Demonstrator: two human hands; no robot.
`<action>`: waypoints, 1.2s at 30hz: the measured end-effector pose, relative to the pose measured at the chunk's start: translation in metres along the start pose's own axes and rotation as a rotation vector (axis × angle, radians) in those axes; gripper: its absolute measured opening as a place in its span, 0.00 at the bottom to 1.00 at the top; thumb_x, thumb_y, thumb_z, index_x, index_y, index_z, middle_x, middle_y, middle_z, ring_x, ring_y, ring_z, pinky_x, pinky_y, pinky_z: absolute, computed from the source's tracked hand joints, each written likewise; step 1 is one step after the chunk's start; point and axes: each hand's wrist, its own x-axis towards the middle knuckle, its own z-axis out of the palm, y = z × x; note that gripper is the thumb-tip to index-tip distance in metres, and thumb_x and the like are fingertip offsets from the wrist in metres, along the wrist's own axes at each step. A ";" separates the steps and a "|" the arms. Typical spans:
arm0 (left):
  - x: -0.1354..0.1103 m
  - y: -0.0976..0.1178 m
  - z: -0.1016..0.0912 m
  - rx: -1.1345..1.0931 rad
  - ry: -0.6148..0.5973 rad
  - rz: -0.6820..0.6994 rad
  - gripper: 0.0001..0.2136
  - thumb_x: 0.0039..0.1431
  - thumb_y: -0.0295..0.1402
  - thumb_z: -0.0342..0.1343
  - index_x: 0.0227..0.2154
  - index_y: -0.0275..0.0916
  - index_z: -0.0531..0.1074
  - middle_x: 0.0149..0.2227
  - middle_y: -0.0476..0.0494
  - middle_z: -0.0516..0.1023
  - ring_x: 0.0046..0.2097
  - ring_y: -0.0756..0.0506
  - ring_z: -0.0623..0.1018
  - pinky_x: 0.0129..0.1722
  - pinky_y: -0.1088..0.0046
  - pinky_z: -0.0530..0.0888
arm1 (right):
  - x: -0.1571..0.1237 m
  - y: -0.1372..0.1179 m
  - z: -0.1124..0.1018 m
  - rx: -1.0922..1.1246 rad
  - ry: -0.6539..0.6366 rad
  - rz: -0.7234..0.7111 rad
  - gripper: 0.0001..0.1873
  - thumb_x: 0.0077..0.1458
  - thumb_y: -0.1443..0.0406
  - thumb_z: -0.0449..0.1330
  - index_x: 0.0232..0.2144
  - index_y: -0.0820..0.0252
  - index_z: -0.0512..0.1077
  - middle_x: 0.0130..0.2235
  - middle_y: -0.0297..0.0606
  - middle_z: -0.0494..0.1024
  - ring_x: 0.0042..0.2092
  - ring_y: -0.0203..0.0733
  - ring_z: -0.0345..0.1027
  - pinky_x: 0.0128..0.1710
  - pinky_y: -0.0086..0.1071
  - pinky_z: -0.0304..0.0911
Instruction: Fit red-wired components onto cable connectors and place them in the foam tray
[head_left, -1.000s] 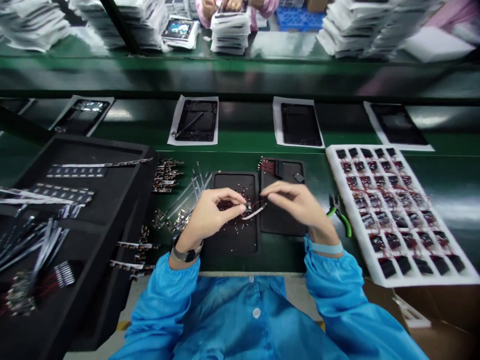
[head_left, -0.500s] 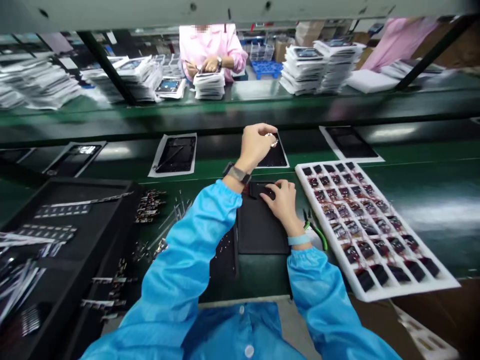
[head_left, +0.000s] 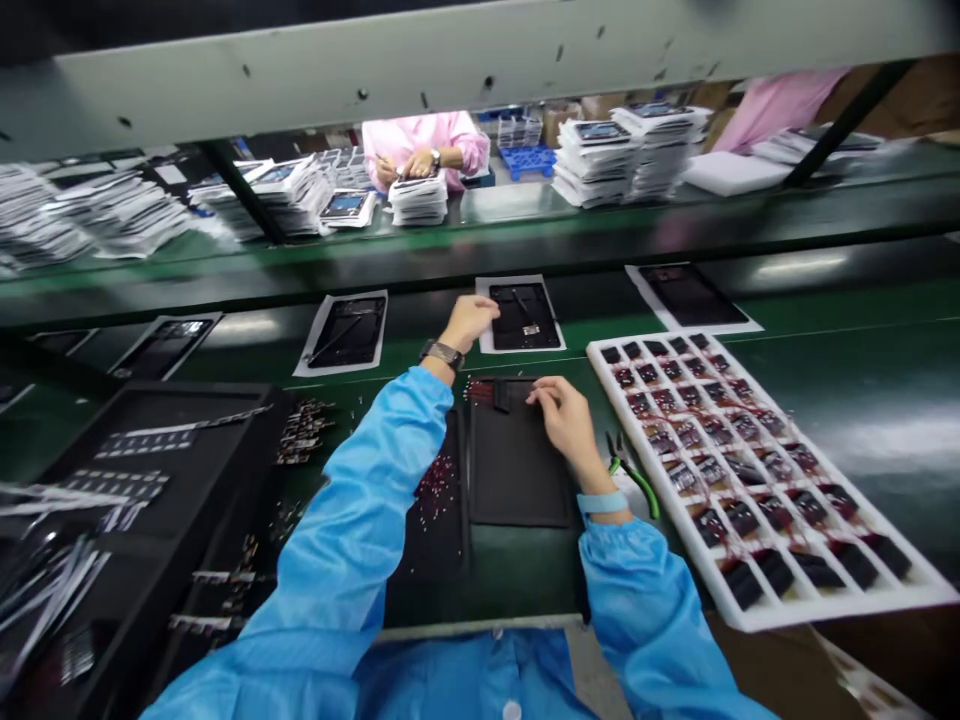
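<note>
My left hand (head_left: pixel 471 318) is at the left edge of a black tablet housing (head_left: pixel 514 310) on a white sheet (head_left: pixel 487 342). Its fingers are pressed together; whatever they may pinch is hidden. A small shiny metal piece (head_left: pixel 531 328) lies inside the housing. My right hand (head_left: pixel 564 412) hovers over the upper right of a flat black tray (head_left: pixel 517 480), thumb and fingers bent and slightly apart, with nothing visible between them. Left of those fingertips, a small black block (head_left: pixel 501 396) rests by the tray's top edge, beside reddish bits (head_left: pixel 478 390).
Green-handled pliers (head_left: pixel 636 475) lie right of the tray, before a white foam tray (head_left: pixel 750 480) of wired black parts. A dark mat (head_left: pixel 435 510) with tiny scattered bits is at left, near a black bin (head_left: pixel 165 480) of strips. Across the bench, a person in pink (head_left: pixel 420 140) handles stacked sheets.
My left hand has moved from above the tablet housing to its left edge, uncovering the shiny piece. My right hand has come off the black block, which now lies uncovered. The view has tilted.
</note>
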 end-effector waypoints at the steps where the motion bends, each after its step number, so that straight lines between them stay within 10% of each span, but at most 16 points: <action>1: -0.011 0.000 -0.022 -0.033 0.025 0.032 0.05 0.60 0.24 0.61 0.38 0.31 0.79 0.39 0.37 0.84 0.40 0.46 0.82 0.39 0.72 0.76 | 0.000 -0.001 -0.002 0.162 -0.018 0.058 0.09 0.68 0.64 0.54 0.44 0.61 0.73 0.36 0.42 0.84 0.40 0.45 0.78 0.49 0.41 0.68; 7: -0.161 -0.045 -0.136 -0.109 0.415 0.335 0.09 0.64 0.34 0.60 0.43 0.37 0.79 0.41 0.41 0.84 0.42 0.46 0.83 0.43 0.70 0.77 | -0.005 -0.021 -0.009 0.858 -0.180 0.377 0.18 0.57 0.60 0.70 0.48 0.60 0.79 0.41 0.42 0.86 0.42 0.43 0.80 0.50 0.38 0.72; 14: -0.291 -0.165 -0.146 0.419 0.438 0.084 0.10 0.65 0.27 0.55 0.45 0.39 0.77 0.46 0.39 0.80 0.47 0.41 0.80 0.49 0.62 0.76 | -0.011 -0.053 0.006 0.920 -0.358 0.487 0.17 0.47 0.58 0.78 0.39 0.58 0.83 0.31 0.39 0.85 0.37 0.43 0.80 0.41 0.33 0.74; 21: -0.321 -0.205 -0.151 0.747 0.448 0.074 0.13 0.66 0.32 0.59 0.52 0.41 0.77 0.52 0.36 0.74 0.55 0.35 0.73 0.57 0.52 0.74 | -0.014 -0.066 0.032 0.819 -0.517 0.456 0.20 0.45 0.54 0.79 0.35 0.60 0.83 0.31 0.42 0.85 0.33 0.43 0.79 0.37 0.34 0.74; 36: -0.317 -0.189 -0.146 0.512 0.423 0.056 0.05 0.66 0.26 0.54 0.35 0.41 0.73 0.41 0.42 0.79 0.46 0.40 0.78 0.50 0.60 0.74 | -0.039 -0.102 0.071 0.749 -1.037 0.330 0.17 0.62 0.53 0.67 0.40 0.62 0.75 0.26 0.38 0.81 0.26 0.40 0.75 0.25 0.30 0.68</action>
